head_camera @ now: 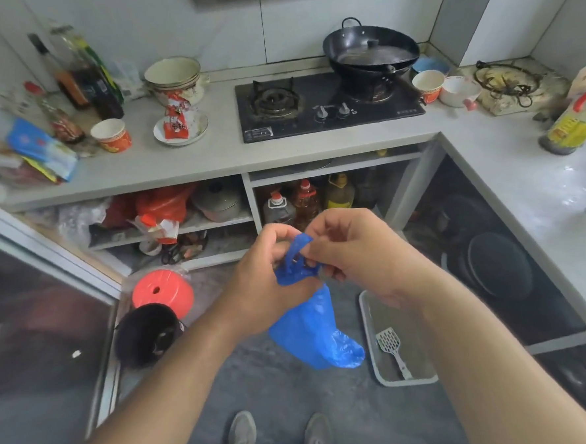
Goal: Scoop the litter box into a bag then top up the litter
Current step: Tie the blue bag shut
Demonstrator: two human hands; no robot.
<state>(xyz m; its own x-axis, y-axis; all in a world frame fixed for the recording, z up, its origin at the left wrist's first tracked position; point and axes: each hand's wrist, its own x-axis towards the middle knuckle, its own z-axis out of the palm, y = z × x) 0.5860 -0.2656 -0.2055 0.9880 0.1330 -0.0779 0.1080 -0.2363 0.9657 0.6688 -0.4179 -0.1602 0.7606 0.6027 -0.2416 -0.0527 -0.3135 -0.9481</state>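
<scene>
Both hands, the left hand (271,274) and right hand (351,249), pinch the handles of the blue bag (312,330), seemingly tying or opening it. The scoop (392,349) lies in the litter box (368,323) on the floor; next likely comes topping up.

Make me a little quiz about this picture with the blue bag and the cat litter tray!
1. True or false: both hands hold the blue bag by its top.
2. Where is the white scoop? A) on the counter B) lying in the litter tray C) in the left hand
3. Fill in: the tray sits on the ____, below the right hand.

Key:
1. True. The left hand and the right hand both pinch the bag's handles, and the bag hangs down between them.
2. B. The scoop lies inside the grey tray.
3. Floor.
</scene>
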